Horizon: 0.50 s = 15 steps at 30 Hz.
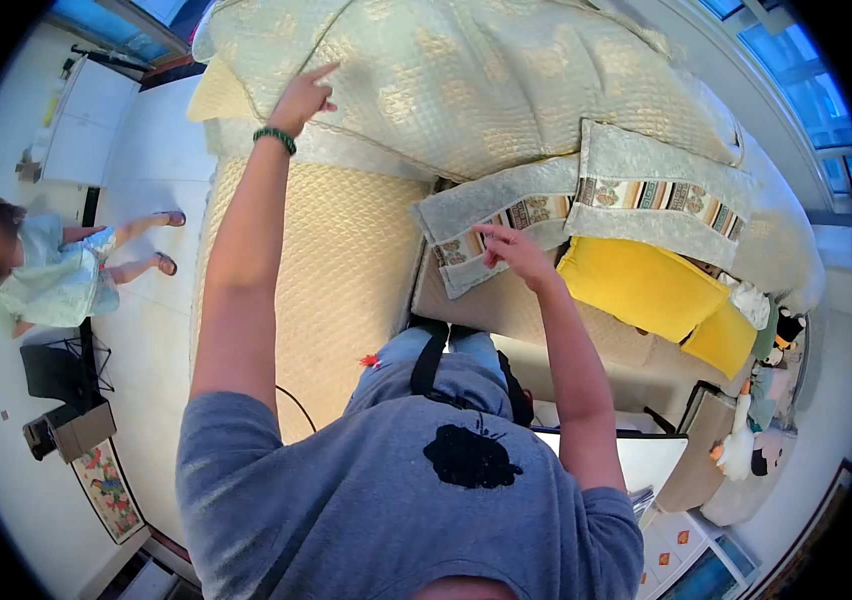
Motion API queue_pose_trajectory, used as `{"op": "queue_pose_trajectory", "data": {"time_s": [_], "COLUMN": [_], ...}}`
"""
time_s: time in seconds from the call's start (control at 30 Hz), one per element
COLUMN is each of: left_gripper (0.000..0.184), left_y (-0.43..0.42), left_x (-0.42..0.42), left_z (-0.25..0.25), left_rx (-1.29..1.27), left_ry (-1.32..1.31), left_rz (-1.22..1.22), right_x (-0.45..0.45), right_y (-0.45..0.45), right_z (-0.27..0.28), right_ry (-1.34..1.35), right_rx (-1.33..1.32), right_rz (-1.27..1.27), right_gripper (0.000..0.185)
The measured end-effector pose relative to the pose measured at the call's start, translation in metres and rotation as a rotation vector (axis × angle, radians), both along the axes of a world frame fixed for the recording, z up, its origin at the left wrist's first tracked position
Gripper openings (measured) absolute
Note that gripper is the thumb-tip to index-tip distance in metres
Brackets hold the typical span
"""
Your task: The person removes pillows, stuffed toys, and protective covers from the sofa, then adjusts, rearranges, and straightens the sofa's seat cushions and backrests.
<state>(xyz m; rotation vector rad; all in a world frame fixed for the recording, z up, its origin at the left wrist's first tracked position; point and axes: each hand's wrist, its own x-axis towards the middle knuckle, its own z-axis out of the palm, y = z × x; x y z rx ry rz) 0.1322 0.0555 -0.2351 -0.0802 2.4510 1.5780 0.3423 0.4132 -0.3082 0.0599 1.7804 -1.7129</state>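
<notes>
Pale quilted bedspread (476, 90) lies ahead, long axis running left to right across my front. Cream mattress (321, 245) on its near side. Grey cloth with striped band (521, 188) to right, short of bedspread. Grey shirt (346, 510) on me; black apple-like print (471, 457), no lettering readable. Left hand (306, 98) nearer bedspread, right over its near-left margin; fingers apart, contact can't tell. Right hand (516, 252) over grey cloth, fingers loose, nothing gripped. Green bracelet (276, 139) on left wrist. Small red labels (683, 537), writing too small.
</notes>
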Motion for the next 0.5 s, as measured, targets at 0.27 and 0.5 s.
{"op": "queue_pose_trajectory", "data": {"time_s": [0.27,0.5], "left_gripper": [0.039,0.043], "left_y": [0.019,0.051], "left_x": [0.062,0.064], "left_z": [-0.074,-0.109], "left_rx": [0.158,0.192], "left_ry": [-0.315,-0.435], "left_rz": [-0.288,-0.140], "right_x": [-0.001,-0.022], "right_y": [0.000,0.028], "right_z": [0.193,0.132], "right_ry": [0.533,0.178], "right_rx": [-1.151,-0.016], "right_rz": [0.130,-0.085], "right_gripper": [0.019,0.028]}}
